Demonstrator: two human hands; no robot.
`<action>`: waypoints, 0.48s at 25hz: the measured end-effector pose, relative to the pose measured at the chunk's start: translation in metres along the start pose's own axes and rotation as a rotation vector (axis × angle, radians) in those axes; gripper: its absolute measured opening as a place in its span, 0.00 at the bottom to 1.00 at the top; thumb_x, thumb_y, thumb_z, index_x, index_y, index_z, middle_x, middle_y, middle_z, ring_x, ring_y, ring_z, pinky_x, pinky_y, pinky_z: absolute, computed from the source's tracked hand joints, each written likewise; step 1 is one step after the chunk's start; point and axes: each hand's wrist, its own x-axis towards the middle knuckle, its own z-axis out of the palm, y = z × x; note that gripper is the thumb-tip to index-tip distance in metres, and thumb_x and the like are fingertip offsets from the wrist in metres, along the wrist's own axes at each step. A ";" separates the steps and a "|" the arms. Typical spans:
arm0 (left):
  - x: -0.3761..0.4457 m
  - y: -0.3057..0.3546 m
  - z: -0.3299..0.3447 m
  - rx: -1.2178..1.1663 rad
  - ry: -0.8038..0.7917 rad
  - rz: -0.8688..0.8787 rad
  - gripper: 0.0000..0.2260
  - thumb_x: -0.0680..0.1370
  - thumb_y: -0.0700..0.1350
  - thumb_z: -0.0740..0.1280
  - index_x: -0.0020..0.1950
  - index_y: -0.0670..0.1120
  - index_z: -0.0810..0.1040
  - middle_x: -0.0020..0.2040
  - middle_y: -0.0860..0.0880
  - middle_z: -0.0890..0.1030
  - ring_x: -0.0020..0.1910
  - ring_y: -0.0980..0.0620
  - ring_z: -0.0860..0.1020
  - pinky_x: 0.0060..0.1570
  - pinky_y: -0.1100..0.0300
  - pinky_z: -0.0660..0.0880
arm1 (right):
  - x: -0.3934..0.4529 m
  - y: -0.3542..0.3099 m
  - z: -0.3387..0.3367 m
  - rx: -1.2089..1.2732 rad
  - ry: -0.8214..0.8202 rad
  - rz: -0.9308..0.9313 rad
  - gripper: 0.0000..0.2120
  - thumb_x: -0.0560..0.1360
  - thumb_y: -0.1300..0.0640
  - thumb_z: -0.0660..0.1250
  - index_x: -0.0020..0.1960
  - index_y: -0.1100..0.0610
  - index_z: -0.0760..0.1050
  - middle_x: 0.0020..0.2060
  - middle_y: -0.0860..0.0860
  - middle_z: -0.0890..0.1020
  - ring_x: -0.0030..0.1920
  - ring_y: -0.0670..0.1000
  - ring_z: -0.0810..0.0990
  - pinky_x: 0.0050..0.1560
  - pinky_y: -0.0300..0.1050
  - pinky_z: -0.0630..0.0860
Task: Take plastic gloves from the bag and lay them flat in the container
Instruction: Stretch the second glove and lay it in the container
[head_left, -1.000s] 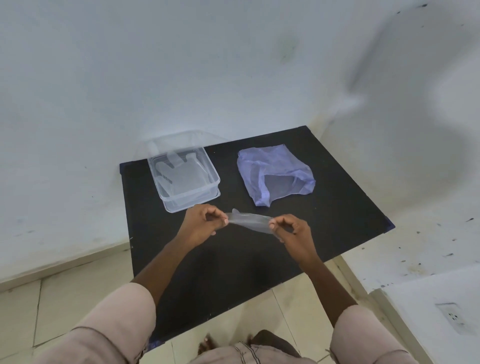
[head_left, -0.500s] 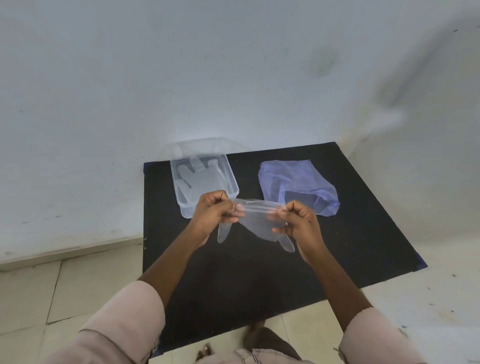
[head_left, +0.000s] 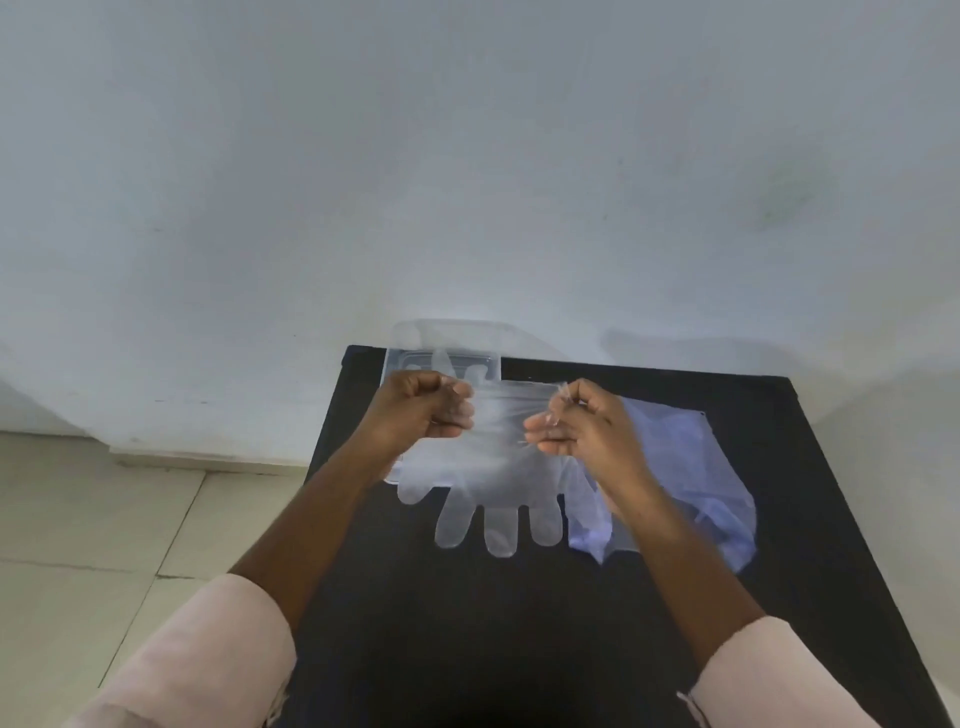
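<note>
**Glove held spread above the table, cuff up, fingers down**

Head view

1. Left hand (head_left: 423, 408): closed into a loose fist, fingers curled inward. It pinches the left corner of the cuff of a clear plastic glove (head_left: 488, 483).
2. Right hand (head_left: 582, 426): thumb and forefinger pinched together on the right corner of the same cuff; the remaining fingers are curled loosely beneath.
3. Clear plastic glove: stretched between the two hands with the cuff edge uppermost. The palm section hangs below the hands, and the glove fingers point down toward the camera. The sheet is spread open and nearly flat. Whether the glove fingertips touch the table cannot be determined.
4. Container (head_left: 397, 358): clear plastic, positioned at the far left corner of the black table (head_left: 467, 623), close to the white wall (head_left: 467, 156). It is largely hidden behind the left hand and the held glove. Another glove (head_left: 457, 366) is visible lying inside it.
5. Bag (head_left: 691, 467): translucent blue-violet plastic, lying crumpled on the table to the right of the container, partly behind the right hand and forearm.
6. Sleeves: a pale pink sleeve (head_left: 208, 660) covers each upper arm at the lower frame edge.
7. Floor (head_left: 104, 519): light tiles, visible left of the table.
</note>
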 end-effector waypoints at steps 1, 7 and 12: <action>0.008 0.007 -0.004 0.007 0.022 -0.008 0.10 0.78 0.44 0.68 0.51 0.37 0.82 0.42 0.42 0.85 0.41 0.47 0.85 0.42 0.59 0.82 | 0.013 -0.008 0.003 -0.016 -0.008 0.000 0.11 0.78 0.64 0.59 0.37 0.56 0.72 0.40 0.63 0.85 0.40 0.59 0.85 0.37 0.43 0.79; 0.077 0.044 -0.037 0.060 0.176 0.016 0.08 0.79 0.41 0.64 0.51 0.38 0.81 0.42 0.42 0.84 0.40 0.49 0.84 0.44 0.57 0.80 | 0.102 -0.050 0.038 -0.059 -0.038 -0.031 0.08 0.75 0.62 0.60 0.38 0.56 0.71 0.38 0.62 0.85 0.38 0.59 0.85 0.40 0.47 0.79; 0.126 0.060 -0.060 0.068 0.270 0.037 0.07 0.77 0.37 0.64 0.50 0.37 0.81 0.43 0.40 0.82 0.42 0.43 0.83 0.44 0.57 0.81 | 0.160 -0.062 0.069 -0.095 0.022 -0.066 0.05 0.75 0.62 0.59 0.41 0.59 0.70 0.39 0.64 0.82 0.36 0.56 0.82 0.40 0.46 0.78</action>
